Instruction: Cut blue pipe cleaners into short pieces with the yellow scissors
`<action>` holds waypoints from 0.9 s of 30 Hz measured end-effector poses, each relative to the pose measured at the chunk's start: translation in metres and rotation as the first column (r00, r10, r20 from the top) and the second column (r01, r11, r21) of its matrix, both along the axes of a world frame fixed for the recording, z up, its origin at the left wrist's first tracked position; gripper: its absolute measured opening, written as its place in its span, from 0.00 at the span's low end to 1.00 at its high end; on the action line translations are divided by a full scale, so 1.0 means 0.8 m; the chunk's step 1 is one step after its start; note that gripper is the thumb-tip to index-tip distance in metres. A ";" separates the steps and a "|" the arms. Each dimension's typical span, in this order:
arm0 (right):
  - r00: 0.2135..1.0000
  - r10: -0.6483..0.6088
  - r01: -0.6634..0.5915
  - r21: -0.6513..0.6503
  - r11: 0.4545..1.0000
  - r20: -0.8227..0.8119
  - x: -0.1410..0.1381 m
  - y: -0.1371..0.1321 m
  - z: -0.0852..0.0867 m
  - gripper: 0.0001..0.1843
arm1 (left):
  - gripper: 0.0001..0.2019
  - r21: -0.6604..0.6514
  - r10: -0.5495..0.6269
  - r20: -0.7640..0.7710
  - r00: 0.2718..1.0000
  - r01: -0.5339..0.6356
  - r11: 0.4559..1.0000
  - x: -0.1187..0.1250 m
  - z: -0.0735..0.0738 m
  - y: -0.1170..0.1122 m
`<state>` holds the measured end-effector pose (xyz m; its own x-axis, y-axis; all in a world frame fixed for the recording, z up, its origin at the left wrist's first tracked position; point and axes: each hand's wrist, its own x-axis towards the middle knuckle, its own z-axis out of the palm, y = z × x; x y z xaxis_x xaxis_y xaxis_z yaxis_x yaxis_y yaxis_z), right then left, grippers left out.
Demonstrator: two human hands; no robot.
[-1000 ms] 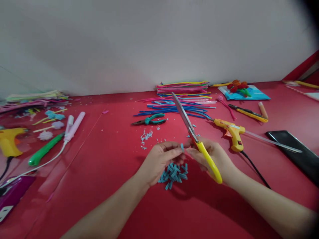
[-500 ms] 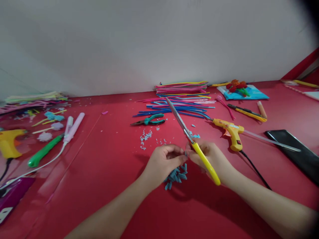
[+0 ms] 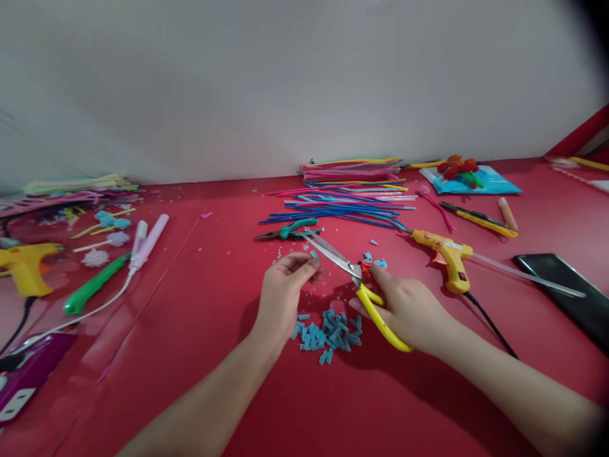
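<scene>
My left hand (image 3: 283, 289) is closed in a pinch, and a tiny blue pipe cleaner piece (image 3: 313, 254) shows at its fingertips. Yellow-handled scissors (image 3: 386, 327) are in my right hand (image 3: 413, 308), with their blades (image 3: 333, 254) pointing up and left toward the left fingertips. The blades look slightly parted. Below and between both hands lies a heap of short blue cut pieces (image 3: 335, 333) on the red table (image 3: 190, 381). Near the right index finger are a small orange-red item (image 3: 366, 266) and a few more blue bits (image 3: 380, 263).
Behind my hands lie green-handled pliers (image 3: 297, 230) and bundles of coloured pipe cleaners (image 3: 352, 171). To the right are a yellow glue gun (image 3: 445, 254), a black phone (image 3: 556, 273) and a utility knife (image 3: 485, 222). Another glue gun (image 3: 31, 266) and a purple power strip (image 3: 35, 371) sit left.
My hands have moved apart, the left shifting left and up. The scissors have swung lower, blades now toward the left hand. More of the blue heap shows.
</scene>
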<state>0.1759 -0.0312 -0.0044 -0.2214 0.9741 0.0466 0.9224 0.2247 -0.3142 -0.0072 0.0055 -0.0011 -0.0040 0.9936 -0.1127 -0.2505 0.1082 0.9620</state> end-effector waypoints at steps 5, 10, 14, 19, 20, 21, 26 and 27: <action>0.990 0.049 -0.051 0.009 0.999 0.133 0.002 -0.002 -0.005 0.19 | 0.05 0.045 -0.025 0.009 1.000 0.025 0.999 -0.003 0.004 0.000; 0.979 0.096 -0.104 0.038 0.994 0.178 0.004 -0.001 -0.006 0.17 | 0.03 0.066 -0.026 0.041 0.999 0.023 0.998 -0.004 0.006 -0.001; 0.978 0.108 -0.117 0.043 0.992 0.178 0.003 -0.001 -0.008 0.16 | 0.02 0.043 -0.017 0.071 0.997 0.014 0.999 -0.004 0.007 -0.001; 0.980 0.104 -0.114 0.048 0.992 0.168 0.004 0.000 -0.011 0.15 | 0.03 0.044 -0.012 0.080 0.997 0.008 0.999 -0.003 0.009 -0.002; 0.981 0.105 -0.114 0.049 0.992 0.163 0.004 0.000 -0.011 0.15 | 0.03 0.047 -0.014 0.082 0.997 0.010 0.999 -0.003 0.009 -0.002; 0.981 0.108 -0.117 0.047 0.992 0.159 0.005 0.000 -0.011 0.15 | 0.03 0.050 -0.017 0.084 0.996 0.013 0.999 -0.003 0.009 -0.002; 0.982 0.111 -0.118 0.033 0.992 0.154 0.006 0.000 -0.009 0.16 | 0.03 0.061 -0.030 0.101 0.994 0.024 0.998 -0.003 0.009 -0.002; 0.982 0.113 -0.119 0.032 0.992 0.153 0.006 0.000 -0.008 0.16 | 0.03 0.061 -0.029 0.104 0.994 0.023 0.998 -0.002 0.009 -0.002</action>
<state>0.1808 -0.0316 -0.0112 -0.3407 0.9392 0.0438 0.9251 0.3432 -0.1624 -0.0091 0.0039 0.0059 0.0310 0.9982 -0.0520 -0.3479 0.0596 0.9356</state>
